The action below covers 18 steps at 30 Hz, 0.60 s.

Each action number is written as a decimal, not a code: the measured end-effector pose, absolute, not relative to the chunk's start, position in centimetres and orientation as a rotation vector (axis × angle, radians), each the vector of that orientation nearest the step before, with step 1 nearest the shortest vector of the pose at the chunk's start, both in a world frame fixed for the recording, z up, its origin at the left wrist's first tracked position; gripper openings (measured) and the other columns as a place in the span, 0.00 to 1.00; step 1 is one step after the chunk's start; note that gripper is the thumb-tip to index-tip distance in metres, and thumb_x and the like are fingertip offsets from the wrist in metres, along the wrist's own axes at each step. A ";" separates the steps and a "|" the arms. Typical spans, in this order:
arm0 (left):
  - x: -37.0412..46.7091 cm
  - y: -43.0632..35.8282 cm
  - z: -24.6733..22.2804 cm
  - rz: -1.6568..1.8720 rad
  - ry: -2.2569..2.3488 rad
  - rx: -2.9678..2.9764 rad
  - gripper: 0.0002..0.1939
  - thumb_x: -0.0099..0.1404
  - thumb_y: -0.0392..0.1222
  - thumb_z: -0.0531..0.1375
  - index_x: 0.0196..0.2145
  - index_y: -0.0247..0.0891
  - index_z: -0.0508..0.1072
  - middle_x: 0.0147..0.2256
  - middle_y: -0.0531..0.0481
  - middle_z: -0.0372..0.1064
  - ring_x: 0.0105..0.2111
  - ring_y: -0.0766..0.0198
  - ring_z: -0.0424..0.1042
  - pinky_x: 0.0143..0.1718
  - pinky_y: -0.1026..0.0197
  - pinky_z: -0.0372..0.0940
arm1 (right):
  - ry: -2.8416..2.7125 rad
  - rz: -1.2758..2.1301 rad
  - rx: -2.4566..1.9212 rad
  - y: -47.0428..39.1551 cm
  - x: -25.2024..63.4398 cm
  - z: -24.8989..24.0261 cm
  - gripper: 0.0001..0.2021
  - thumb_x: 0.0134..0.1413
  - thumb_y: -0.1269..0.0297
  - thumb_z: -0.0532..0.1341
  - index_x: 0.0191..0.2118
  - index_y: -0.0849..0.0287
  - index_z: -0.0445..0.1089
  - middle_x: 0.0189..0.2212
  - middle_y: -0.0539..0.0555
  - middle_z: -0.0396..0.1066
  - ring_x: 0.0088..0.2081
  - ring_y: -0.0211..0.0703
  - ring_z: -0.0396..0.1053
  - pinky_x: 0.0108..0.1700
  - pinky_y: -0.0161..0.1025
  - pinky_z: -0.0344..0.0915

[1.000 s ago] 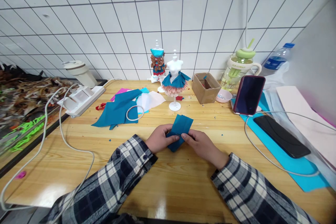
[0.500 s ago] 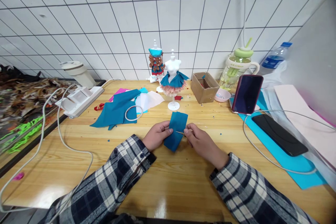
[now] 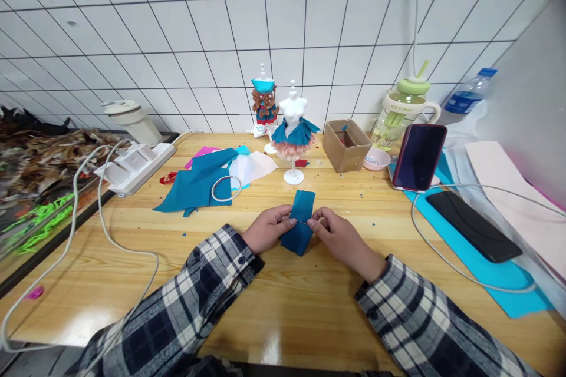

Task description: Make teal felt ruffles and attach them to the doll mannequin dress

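**Thin strand lies across a small blue cloth**

We see the small blue cloth [image 3: 298,237] between both hands, in front of the white dress form [image 3: 293,109] and over the tabletop [image 3: 283,312]; we cannot tell whether it touches the wood. The left hand [image 3: 269,230] has its fingers pinched on the cloth's near-left edge. The right hand [image 3: 338,237] closes thumb and forefinger narrowly at the right end of the thin strand [image 3: 302,222], perhaps a needle or thread. A larger blue cloth [image 3: 194,184] lies to the left.

We judge the step in hand to be working the strand across the cloth's middle; the next move calls for a steady left pinch and a light right one.
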<state>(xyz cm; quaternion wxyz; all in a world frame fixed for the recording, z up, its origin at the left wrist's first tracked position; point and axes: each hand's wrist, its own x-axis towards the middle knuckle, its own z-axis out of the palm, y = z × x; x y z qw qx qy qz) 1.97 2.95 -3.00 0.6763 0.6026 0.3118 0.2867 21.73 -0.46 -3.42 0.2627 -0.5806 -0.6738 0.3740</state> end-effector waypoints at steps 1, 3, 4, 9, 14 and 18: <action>2.0 2.9 -3.0 0.637 0.682 1.328 0.18 0.61 0.47 0.62 0.46 0.33 0.72 0.40 0.45 0.74 0.39 0.59 0.72 0.41 0.60 0.64 | -1.828 1.006 -1.577 -0.4 21.8 -3.4 0.14 0.59 0.50 0.53 0.35 0.55 0.65 0.24 0.47 0.68 0.26 0.39 0.64 0.29 0.36 0.55; 2.0 2.9 -3.0 0.624 0.662 1.304 0.20 0.60 0.46 0.63 0.47 0.33 0.71 0.42 0.44 0.74 0.42 0.57 0.72 0.44 0.59 0.64 | -1.847 1.001 -1.576 -0.3 21.8 -3.5 0.16 0.59 0.49 0.52 0.33 0.56 0.66 0.25 0.49 0.69 0.28 0.40 0.65 0.30 0.36 0.56; 2.0 2.9 -3.1 0.620 0.665 1.308 0.20 0.59 0.46 0.63 0.47 0.34 0.71 0.43 0.44 0.73 0.44 0.56 0.72 0.45 0.58 0.64 | -1.853 1.004 -1.571 -0.3 21.8 -3.5 0.16 0.59 0.49 0.52 0.33 0.56 0.67 0.26 0.50 0.69 0.28 0.40 0.65 0.30 0.36 0.56; 2.0 2.9 -3.2 0.611 0.707 1.348 0.20 0.59 0.48 0.63 0.45 0.34 0.72 0.41 0.45 0.74 0.41 0.57 0.73 0.43 0.59 0.65 | -1.836 1.043 -1.544 -0.3 21.8 -3.6 0.17 0.59 0.49 0.53 0.34 0.56 0.69 0.26 0.50 0.70 0.28 0.40 0.65 0.32 0.37 0.58; 2.0 3.0 -3.3 0.599 0.727 1.368 0.20 0.59 0.48 0.63 0.45 0.33 0.71 0.39 0.46 0.75 0.38 0.59 0.73 0.40 0.60 0.65 | -1.848 1.071 -1.503 -0.2 21.7 -3.6 0.18 0.59 0.49 0.52 0.32 0.57 0.70 0.27 0.51 0.71 0.30 0.41 0.66 0.34 0.37 0.59; 2.0 3.0 -3.2 0.599 0.718 1.374 0.20 0.59 0.48 0.63 0.45 0.33 0.71 0.41 0.45 0.75 0.41 0.57 0.73 0.42 0.59 0.65 | -1.835 1.083 -1.490 -0.2 21.8 -3.8 0.18 0.59 0.49 0.52 0.32 0.57 0.70 0.26 0.50 0.70 0.29 0.40 0.65 0.34 0.37 0.59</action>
